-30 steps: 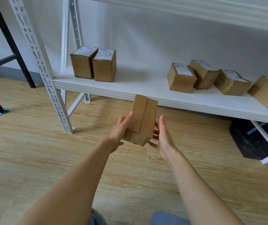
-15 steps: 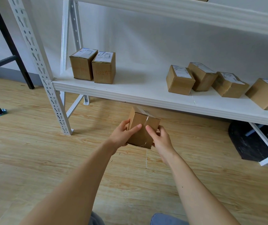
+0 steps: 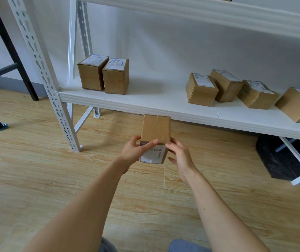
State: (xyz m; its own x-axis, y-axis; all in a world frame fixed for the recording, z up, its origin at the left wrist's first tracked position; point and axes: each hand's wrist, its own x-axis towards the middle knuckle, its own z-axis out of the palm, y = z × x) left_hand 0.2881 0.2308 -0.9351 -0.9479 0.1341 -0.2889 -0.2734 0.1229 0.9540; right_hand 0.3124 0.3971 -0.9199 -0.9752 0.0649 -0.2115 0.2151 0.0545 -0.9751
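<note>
A person's two bare arms reach forward over a wooden floor (image 3: 36, 179) and hold a small cardboard box (image 3: 155, 131) in mid-air, just in front of and slightly below the front edge of a white shelf (image 3: 163, 106). The left hand (image 3: 136, 151) grips the box's left side, thumb laid across the white label (image 3: 153, 154) on the near face; the right hand (image 3: 181, 157) pinches the right edge with curled fingers. On the shelf, a pair of boxes (image 3: 116, 77) stands upright at the left and a row of boxes (image 3: 201, 90) lies at the right, all with labels on top. The step in hand looks like orienting the box before shelving it. The next move likely calls for lifting it up and forward onto the bare stretch between the groups, label upward.
</note>
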